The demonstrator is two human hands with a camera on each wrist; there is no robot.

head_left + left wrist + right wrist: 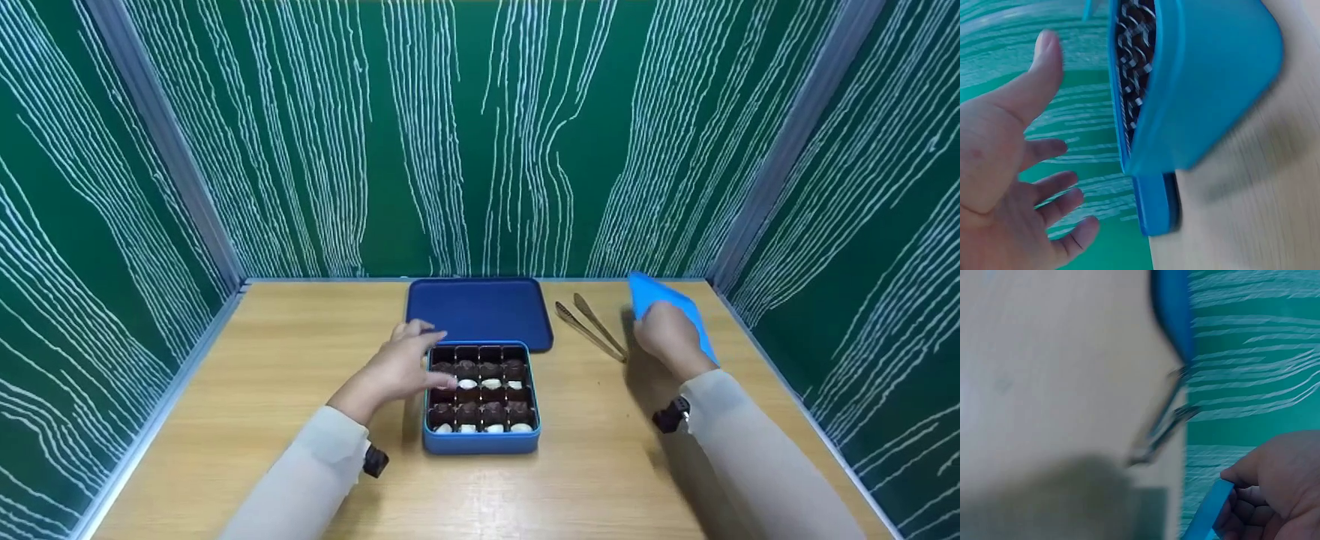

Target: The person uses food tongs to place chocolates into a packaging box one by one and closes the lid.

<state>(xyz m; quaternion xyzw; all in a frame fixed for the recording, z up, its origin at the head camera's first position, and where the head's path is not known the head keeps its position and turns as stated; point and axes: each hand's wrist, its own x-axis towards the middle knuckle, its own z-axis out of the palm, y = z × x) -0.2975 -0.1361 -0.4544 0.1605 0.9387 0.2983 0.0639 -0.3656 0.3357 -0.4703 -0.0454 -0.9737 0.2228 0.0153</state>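
A blue tin box [481, 444] holds rows of dark and white chocolates [491, 384] in a divided brown insert. My left hand [405, 365] hovers at the box's left side with fingers spread. In the left wrist view that left hand [1010, 185] grips nothing and shows a gap from the box [1213, 84]. Off to the right, my right hand [670, 335] holds a light blue lid [694, 315], which is tilted up above the table. The right wrist view shows the thumb and curled fingers of the right hand [1275, 489] pinching the lid's edge [1207, 512].
Behind the box lies a dark blue tray [480, 311], touching or very near its back edge. Metal tongs [592, 330] lie spread between that tray and the lid. Green walls with white lines [517, 150] bound the wooden table [300, 322] at the back and sides.
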